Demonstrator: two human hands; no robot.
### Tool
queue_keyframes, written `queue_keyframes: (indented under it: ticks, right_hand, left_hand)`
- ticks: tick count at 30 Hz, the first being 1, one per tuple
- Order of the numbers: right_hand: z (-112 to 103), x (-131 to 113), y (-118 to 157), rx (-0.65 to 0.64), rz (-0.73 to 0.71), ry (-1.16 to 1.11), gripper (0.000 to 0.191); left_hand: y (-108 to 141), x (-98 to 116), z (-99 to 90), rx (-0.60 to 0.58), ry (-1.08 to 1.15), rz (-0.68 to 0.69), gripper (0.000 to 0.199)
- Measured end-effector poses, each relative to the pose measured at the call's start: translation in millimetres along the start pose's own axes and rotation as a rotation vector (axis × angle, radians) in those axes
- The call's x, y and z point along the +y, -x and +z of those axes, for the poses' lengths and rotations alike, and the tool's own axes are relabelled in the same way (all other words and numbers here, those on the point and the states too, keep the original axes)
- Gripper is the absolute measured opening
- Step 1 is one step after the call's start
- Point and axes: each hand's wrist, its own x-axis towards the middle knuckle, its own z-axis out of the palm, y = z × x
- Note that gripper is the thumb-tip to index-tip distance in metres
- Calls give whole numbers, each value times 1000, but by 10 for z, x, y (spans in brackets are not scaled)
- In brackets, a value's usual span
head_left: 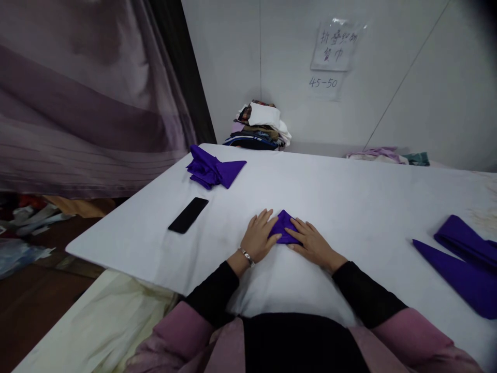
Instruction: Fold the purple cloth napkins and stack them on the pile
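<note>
A small purple cloth napkin [285,230], folded into a compact pointed shape, lies on the white-covered table [330,191] close in front of me. My left hand [258,235] rests flat at its left side, fingers stretched out, with the thumb over the cloth's edge. From the right, my right hand [312,242] lies on the cloth with fingers spread. Neither hand grips it. Parts of the napkin are hidden under the fingers.
A bunched purple napkin [217,168] lies at the far left, with a black phone [189,215] nearer. More folded purple napkins [462,264] lie on the right. Piled clothes [260,127] stand beyond the table's far edge, and a curtain [89,93] hangs at left.
</note>
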Motion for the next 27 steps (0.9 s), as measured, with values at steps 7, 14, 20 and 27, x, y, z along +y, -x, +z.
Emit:
queue_keyframes:
  ticks: [7,14,20,27]
  right_hand:
    - [14,14,-4,21,-20,2,52]
    - [23,45,68,12,-14,20,56]
    - [-56,122,330,-21,26,14,62]
    - [-177,209,699,-62,89,10,62]
  left_hand:
    - [49,-8,286,-299,-141,-57,80]
    - [63,-24,304,-292,-174,-68,82]
    - [49,-7,275,-320,-178,-77,80]
    - [29,-5,263,-309,-171,-74,76]
